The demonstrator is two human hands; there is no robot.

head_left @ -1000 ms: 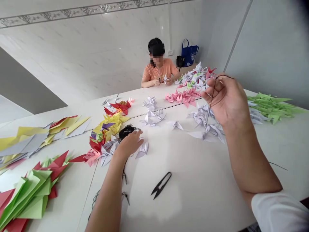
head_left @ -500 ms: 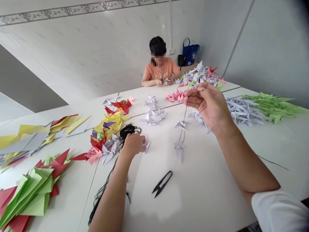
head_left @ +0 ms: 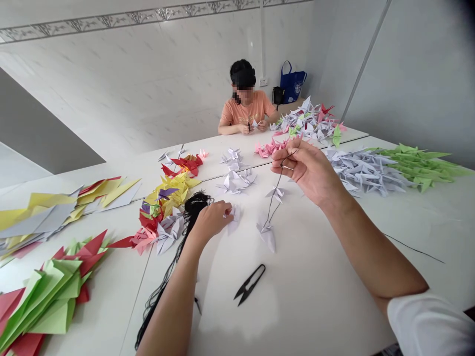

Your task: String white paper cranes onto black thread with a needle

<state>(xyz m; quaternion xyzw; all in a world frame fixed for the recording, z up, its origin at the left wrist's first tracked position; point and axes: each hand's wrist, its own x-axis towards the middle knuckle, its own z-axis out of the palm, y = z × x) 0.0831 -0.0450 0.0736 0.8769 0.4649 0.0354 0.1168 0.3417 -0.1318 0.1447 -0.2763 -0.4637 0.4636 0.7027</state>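
Observation:
Between the fingers of my right hand (head_left: pixel 306 170) is a black cord (head_left: pixel 276 190), pinched near its upper end. From its loop hangs a white paper crane (head_left: pixel 267 238), low over the white table (head_left: pixel 293 301). Behind the cord lies another white crane (head_left: pixel 278 194). My left hand (head_left: pixel 211 220) is closed on a folded white paper crane (head_left: pixel 234 221), partly covered by the fingers. A bundle of black cords (head_left: pixel 195 207) lies beside that hand and trails under the forearm. Black thread snips (head_left: pixel 250 285) rest on the table nearer to me.
Coloured cranes (head_left: pixel 172 185) lie left of the cord bundle, and folded green and red paper (head_left: pixel 55 287) beyond them. White cranes (head_left: pixel 371 170) and green cranes (head_left: pixel 423 165) are heaped at right. Across the table sits a person (head_left: pixel 247 109) holding a small white piece.
My right hand has moved left and slightly down, and the hanging crane has swung left and lower. My left hand has shifted right with its crane.

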